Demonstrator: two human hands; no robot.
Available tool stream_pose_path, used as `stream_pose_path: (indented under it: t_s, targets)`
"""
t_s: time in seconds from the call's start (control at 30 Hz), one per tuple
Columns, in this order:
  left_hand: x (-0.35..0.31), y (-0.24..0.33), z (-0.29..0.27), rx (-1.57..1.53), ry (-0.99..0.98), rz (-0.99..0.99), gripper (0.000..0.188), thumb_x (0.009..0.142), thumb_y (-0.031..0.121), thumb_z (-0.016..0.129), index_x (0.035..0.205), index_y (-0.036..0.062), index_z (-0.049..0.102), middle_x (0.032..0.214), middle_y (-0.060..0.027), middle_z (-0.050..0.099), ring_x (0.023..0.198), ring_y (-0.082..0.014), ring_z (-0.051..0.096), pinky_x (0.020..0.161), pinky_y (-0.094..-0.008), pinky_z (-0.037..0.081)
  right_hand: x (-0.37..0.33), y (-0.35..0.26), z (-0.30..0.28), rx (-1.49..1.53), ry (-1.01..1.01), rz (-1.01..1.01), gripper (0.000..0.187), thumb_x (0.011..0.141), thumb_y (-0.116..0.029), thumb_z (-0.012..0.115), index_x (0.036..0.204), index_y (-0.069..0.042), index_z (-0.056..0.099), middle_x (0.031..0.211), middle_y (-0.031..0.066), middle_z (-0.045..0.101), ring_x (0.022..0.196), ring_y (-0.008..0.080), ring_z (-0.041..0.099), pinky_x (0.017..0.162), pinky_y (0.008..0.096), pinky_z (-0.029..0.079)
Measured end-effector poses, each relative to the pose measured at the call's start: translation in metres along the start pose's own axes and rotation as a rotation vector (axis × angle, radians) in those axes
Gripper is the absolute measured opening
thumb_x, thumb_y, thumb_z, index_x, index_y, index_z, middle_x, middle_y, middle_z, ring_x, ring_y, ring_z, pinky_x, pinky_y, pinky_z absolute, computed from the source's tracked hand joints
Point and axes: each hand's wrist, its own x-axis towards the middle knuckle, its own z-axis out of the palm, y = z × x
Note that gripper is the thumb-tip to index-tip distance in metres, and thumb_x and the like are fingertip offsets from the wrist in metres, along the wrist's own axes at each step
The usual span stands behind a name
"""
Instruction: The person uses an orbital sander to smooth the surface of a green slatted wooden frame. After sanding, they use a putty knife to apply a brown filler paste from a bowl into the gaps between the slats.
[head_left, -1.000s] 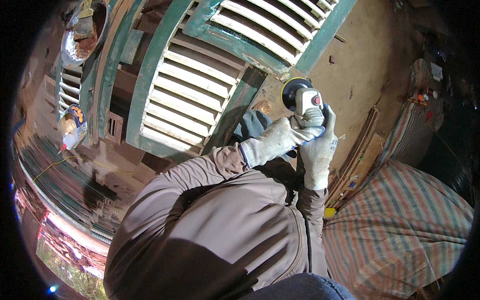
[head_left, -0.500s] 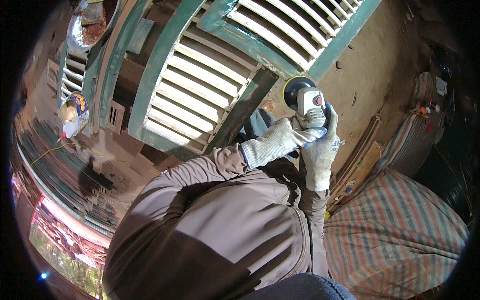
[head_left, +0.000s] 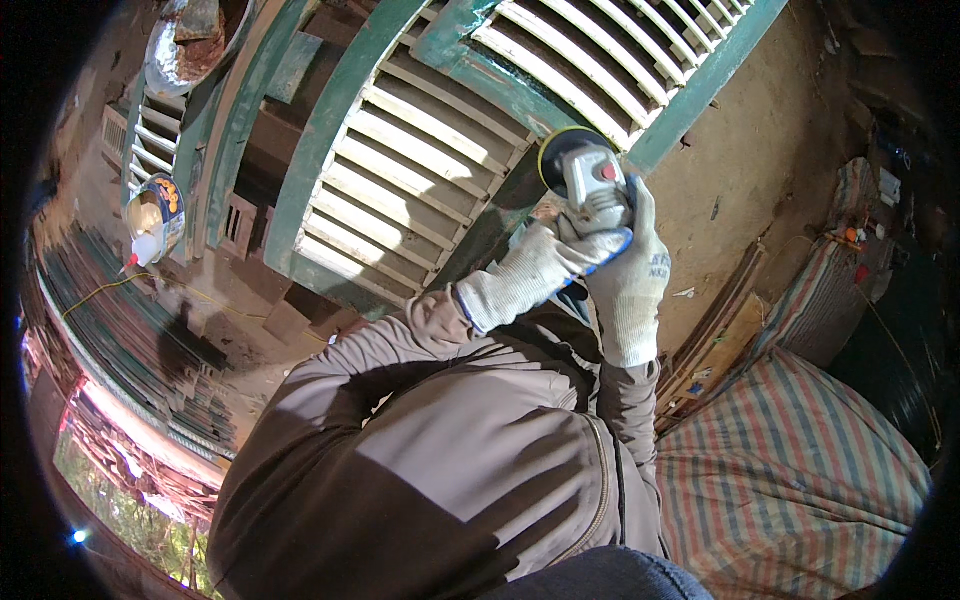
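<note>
A grey-white angle grinder [head_left: 597, 188] with a red button and a round yellow-rimmed disc [head_left: 557, 160] is held in both hands. My left hand [head_left: 548, 268], in a white knit glove with blue palm coating, closes around the near end of its body. My right hand [head_left: 632, 275], gloved alike, wraps its right side. The disc lies over the corner where two louvred shutters meet; whether it touches them I cannot tell. Both the nearer shutter [head_left: 305, 190] and the farther shutter [head_left: 480, 72] have green frames and white slats.
At left stand a tub [head_left: 168, 212] with a white bottle and a basin [head_left: 165, 60] above it. Stacked green strips [head_left: 110, 310] lie beyond a yellow cord [head_left: 95, 295]. Striped sheeting [head_left: 790, 470] covers a heap at right, beside long wooden boards [head_left: 715, 330].
Both hands have carried the grinder left and slightly away from me, bringing its disc further over the shutter frames' corner. The whole view has shifted a little.
</note>
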Motion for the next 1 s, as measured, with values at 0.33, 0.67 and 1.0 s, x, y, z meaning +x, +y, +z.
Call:
stream_pose_path:
  t_s: [0.33, 0.67, 1.0]
  targets:
    - [-0.012, -0.018, -0.002, 1.247, 0.098, 0.442, 0.039, 0.1, 0.001, 0.061, 0.138, -0.0005, 0.052, 0.132, -0.0128, 0.062, 0.118, -0.0183, 0.064, 0.105, -0.0343, 0.055, -0.006, -0.007, 0.007, 0.046, 0.032, -0.056, 0.079, 0.078, -0.034, 0.085, 0.143, -0.005, 0.051, 0.115, 0.025, 0.07, 0.101, 0.0408, 0.072, 0.084, 0.0441, 0.058]
    - [-0.009, 0.013, 0.001, 0.857, 0.103, 0.35, 0.051, 0.108, 0.029, 0.043, 0.145, -0.0065, 0.04, 0.143, -0.03, 0.049, 0.131, -0.0455, 0.052, 0.115, -0.061, 0.043, 0.009, -0.023, 0.003, -0.052, -0.066, -0.032, 0.077, 0.081, -0.033, 0.08, 0.146, -0.007, 0.049, 0.114, 0.0252, 0.07, 0.1, 0.0412, 0.071, 0.083, 0.047, 0.057]
    - [0.007, 0.002, -0.054, 0.374, -0.107, -0.001, 0.038, 0.107, 0.006, 0.042, 0.143, -0.006, 0.042, 0.139, -0.0248, 0.054, 0.129, -0.0372, 0.056, 0.114, -0.0543, 0.048, -0.027, 0.013, -0.006, 0.036, 0.076, -0.001, 0.083, 0.077, -0.039, 0.089, 0.144, -0.007, 0.051, 0.114, 0.0218, 0.072, 0.102, 0.0379, 0.073, 0.084, 0.0426, 0.058]
